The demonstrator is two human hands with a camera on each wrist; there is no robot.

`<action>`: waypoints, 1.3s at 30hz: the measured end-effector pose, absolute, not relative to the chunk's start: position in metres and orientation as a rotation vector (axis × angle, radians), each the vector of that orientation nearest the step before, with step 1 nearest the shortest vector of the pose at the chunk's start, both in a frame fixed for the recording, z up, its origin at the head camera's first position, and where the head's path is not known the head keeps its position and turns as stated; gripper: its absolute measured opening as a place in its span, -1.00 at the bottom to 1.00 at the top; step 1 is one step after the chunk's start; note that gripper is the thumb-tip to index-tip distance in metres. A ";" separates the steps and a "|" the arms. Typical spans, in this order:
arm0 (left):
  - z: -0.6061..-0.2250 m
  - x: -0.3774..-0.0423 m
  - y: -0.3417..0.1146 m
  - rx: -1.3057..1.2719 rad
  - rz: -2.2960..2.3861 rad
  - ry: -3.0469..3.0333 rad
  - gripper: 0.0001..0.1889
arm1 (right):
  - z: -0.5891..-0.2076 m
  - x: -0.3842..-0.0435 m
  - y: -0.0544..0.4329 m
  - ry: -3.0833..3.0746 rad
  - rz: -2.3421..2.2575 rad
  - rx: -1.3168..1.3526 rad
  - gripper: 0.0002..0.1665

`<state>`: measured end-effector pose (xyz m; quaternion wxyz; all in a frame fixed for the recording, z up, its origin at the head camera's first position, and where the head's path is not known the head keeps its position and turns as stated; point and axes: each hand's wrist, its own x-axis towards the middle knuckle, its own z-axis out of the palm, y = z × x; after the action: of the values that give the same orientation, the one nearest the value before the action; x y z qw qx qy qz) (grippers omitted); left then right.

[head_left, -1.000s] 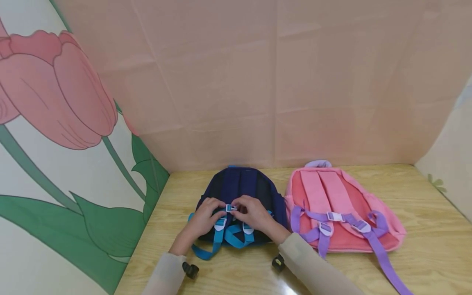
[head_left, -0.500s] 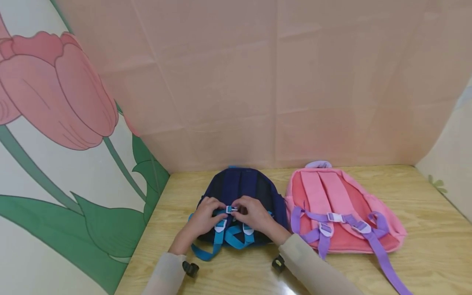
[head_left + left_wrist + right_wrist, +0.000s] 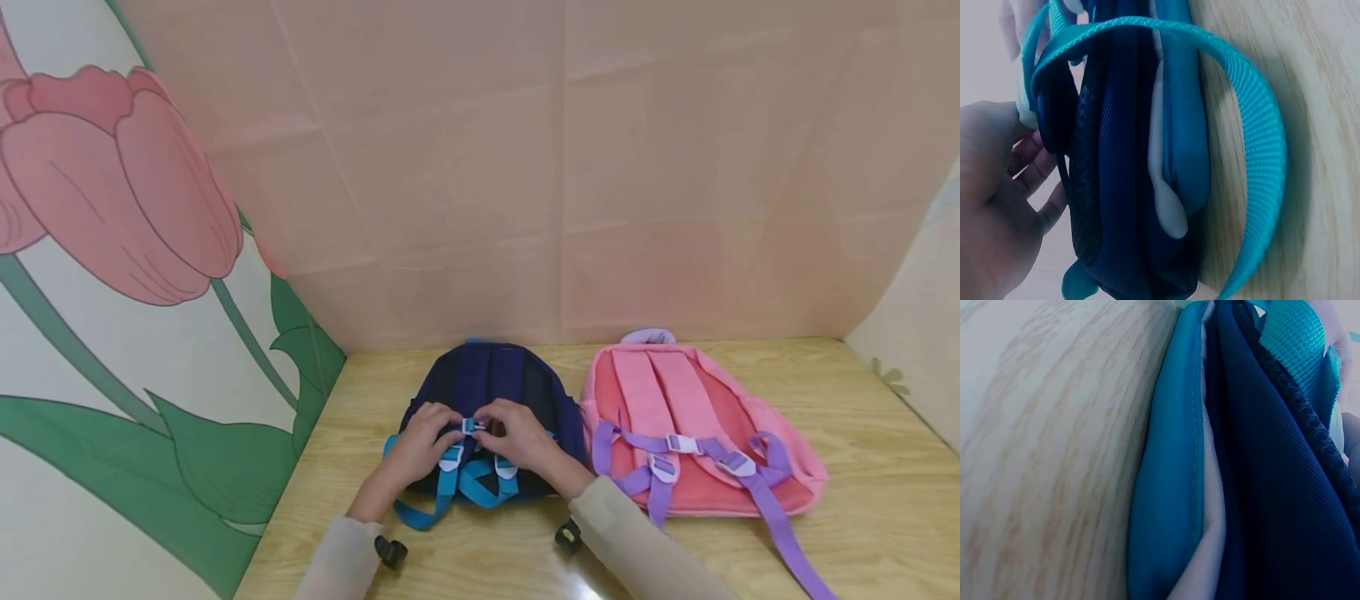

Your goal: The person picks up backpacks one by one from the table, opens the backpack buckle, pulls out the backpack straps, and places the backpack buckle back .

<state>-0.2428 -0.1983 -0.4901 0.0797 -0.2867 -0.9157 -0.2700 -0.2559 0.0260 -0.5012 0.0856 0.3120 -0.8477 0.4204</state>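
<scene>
On the wood-grain table [image 3: 480,560], to the left of the pink backpack [image 3: 682,492], lies the navy backpack [image 3: 487,375], back panel upward and top end toward the beige cloth [image 3: 555,183]. My left hand [image 3: 420,439] and my right hand [image 3: 525,437] are positioned over it, one on either side of a small white chest buckle [image 3: 468,427].

Grip as found: left thumb and forefinger pinch the buckle's left part; right thumb and forefinger pinch its right part. The two sets of fingertips are near each other, with the buckle between them. Whether its parts are fully engaged I cannot tell at this size.

Just below the buckle sit two white adjusters [image 3: 452,457], threaded with blue webbing [image 3: 446,487]. One loop of it extends past the bag's lower left edge over the table; another folds between the adjusters. From the left wrist, a strap is seen arching clear of the bag's side. From the right wrist, a blue panel [image 3: 1169,481] edged with pale trim [image 3: 1211,469] lies along the tabletop; my hand barely shows there.

The pink backpack, also back panel up, carries purple straps [image 3: 780,529] and a white clip [image 3: 683,443] across its shoulder straps.
</scene>
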 end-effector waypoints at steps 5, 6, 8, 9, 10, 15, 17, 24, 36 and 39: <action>-0.493 -0.245 -0.199 -0.871 -0.791 -2.741 -0.81 | -0.501 -0.256 0.027 -2.526 1.248 0.942 -0.81; -0.493 -0.245 -0.199 -0.870 -0.788 -2.739 -0.81 | -0.501 -0.256 0.027 -2.524 1.249 0.944 -0.81; -0.492 -0.244 -0.199 -0.863 -0.791 -2.741 -0.81 | -0.501 -0.255 0.027 -2.522 1.252 0.945 -0.82; -0.491 -0.244 -0.199 -0.858 -0.799 -2.742 -0.80 | -0.501 -0.255 0.027 -2.523 1.253 0.944 -0.81; -0.491 -0.244 -0.199 -0.853 -0.807 -2.742 -0.79 | -0.501 -0.255 0.027 -2.523 1.254 0.943 -0.81; -0.491 -0.244 -0.198 -0.807 -0.877 -2.752 -0.76 | -0.501 -0.254 0.027 -2.545 1.248 0.928 -0.79; -0.491 -0.243 -0.198 -0.804 -0.897 -2.747 -0.76 | -0.501 -0.254 0.028 -2.548 1.246 0.927 -0.79; -0.494 -0.246 -0.197 -0.840 -0.886 -2.701 -0.79 | -0.501 -0.255 0.030 -2.540 1.247 0.950 -0.77; -0.495 -0.247 -0.196 -0.848 -0.846 -2.708 -0.78 | -0.490 -0.256 0.032 -2.495 1.209 1.008 -0.78; -0.495 -0.247 -0.196 -0.854 -0.836 -2.707 -0.78 | -0.489 -0.256 0.032 -2.496 1.194 1.028 -0.80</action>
<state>-0.2471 -0.1956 -0.4946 0.0913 -0.2874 -0.9110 -0.2814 -0.2557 0.0315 -0.4892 0.0947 0.3468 -0.8417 0.4028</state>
